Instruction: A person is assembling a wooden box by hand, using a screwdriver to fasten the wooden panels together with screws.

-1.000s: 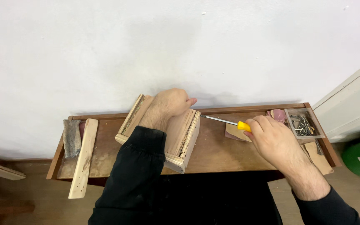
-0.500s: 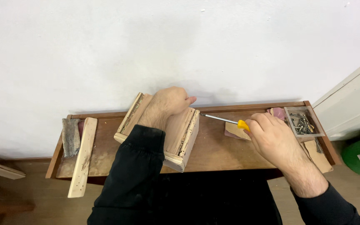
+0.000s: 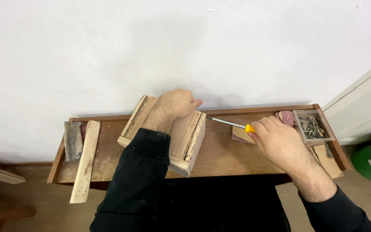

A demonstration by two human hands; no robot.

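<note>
- The left hand (image 3: 174,105) lies curled over the far top edge of the wooden box (image 3: 185,139), fingers wrapped down on the far side and thumb pointing right; it is clasped on the wood, pinning the box against the bench.
- The right hand (image 3: 280,141) is closed around the yellow handle of a screwdriver (image 3: 232,125). Only the front tip of the handle shows past the knuckles, and the thin metal shaft points left, its tip just beside the upper right corner of the box (whether it touches the wood I cannot tell).
- The box sits near the middle of the wooden bench (image 3: 220,159), turned at a slant, its near corner reaching the front edge. It looks built of stiff, plain boards with rough, layered edges: rigid, probably moderately light, not slippery, but likely to slide or twist if pushed from the side. The top edge, where the left hand already is, seems the sound place to steady it; the rough edges may splinter.
- Under the right hand lies a tan sheet of sandpaper (image 3: 239,135), flat on the bench.
- Farther right stands a small open tray of screws (image 3: 312,126), with a reddish scrap beside it.
- At the left end, a long pale wooden slat (image 3: 84,161) overhangs the front edge, next to a grey block (image 3: 72,139).
- Behind it all rises a white wall (image 3: 172,47).
</note>
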